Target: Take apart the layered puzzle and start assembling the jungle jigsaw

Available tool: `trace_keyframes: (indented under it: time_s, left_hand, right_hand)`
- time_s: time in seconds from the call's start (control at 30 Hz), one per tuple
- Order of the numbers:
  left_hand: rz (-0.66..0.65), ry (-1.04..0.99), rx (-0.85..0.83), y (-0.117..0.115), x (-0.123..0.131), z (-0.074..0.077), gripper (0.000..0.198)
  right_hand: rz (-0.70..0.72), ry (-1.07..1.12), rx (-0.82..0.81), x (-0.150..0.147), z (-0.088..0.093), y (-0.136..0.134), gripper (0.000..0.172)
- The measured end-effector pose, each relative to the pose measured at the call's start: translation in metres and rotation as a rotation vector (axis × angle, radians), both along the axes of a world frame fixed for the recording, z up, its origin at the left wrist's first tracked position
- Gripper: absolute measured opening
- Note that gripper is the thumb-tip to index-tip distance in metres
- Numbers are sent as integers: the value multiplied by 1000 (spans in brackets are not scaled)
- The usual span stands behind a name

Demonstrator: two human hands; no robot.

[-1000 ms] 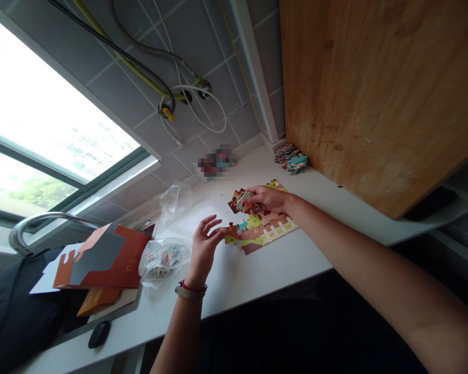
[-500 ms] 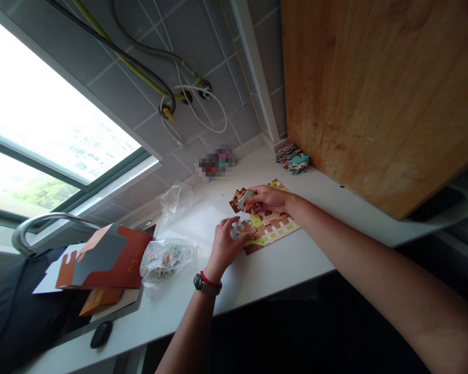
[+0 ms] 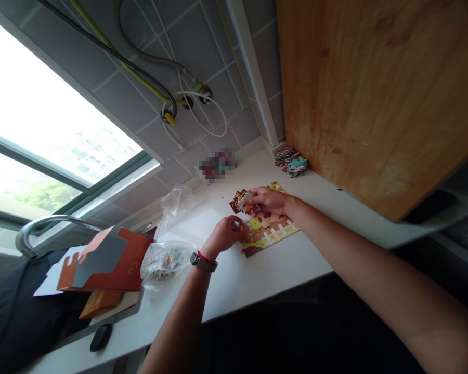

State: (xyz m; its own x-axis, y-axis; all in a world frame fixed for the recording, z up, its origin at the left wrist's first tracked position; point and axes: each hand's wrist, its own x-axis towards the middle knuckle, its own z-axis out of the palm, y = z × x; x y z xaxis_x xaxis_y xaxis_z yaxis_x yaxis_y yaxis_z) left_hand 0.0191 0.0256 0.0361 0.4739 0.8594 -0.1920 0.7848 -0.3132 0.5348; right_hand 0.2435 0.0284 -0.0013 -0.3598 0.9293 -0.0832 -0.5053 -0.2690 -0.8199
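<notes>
A partly joined jigsaw puzzle with a white fence printed on it lies on the white counter. Over its far left part, my right hand is closed on a bunch of loose puzzle pieces. My left hand, with a watch and a red band at the wrist, is at the puzzle's left edge. Its thumb and fingers are curled round a small puzzle piece, mostly covered by the fingers.
A stack of puzzle pieces sits by the wooden board. To the left are a clear bag of pieces, a crumpled plastic bag, an orange box and a black mouse-like object. A blurred item is at the wall.
My left hand has drawn slightly up and left, its fingers curling in with the small piece and uncovering more of the puzzle. My right hand stays nearly still with its bunch.
</notes>
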Motion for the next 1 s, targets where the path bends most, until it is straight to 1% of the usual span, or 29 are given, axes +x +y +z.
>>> trace_keyframes:
  time_s: [0.1,0.2,0.27,0.3,0.5,0.63,0.73,0.87,1.0]
  left_hand:
    - [18,-173,-66,1,-3,-4,37]
    - [35,-371,-238,-2,-9,-9,43]
    - [43,-452,-317,-5,-11,-10,47]
    - [40,-469,-329,-7,-12,-10,47]
    - [-51,-412,-253,-21,-7,-7,34]
    - [-11,-416,-198,-29,3,-8,36]
    - [24,-417,-198,-30,8,-8,36]
    - [16,-420,-177,-29,8,-6,37]
    - [19,-494,-168,-29,8,0,38]
  right_hand:
    - [-16,18,-19,0,0,1,37]
    - [-23,25,-35,0,-1,2,36]
    - [-38,9,-48,0,0,1,35]
    - [-45,1,-56,0,0,1,35]
    - [-46,-14,-111,1,8,-3,35]
    - [-47,-24,-111,1,9,-4,33]
    - [-42,-34,-113,1,10,-4,30]
    - [-36,-28,-100,0,7,-2,28]
    - [-29,17,-68,-1,2,-1,30]
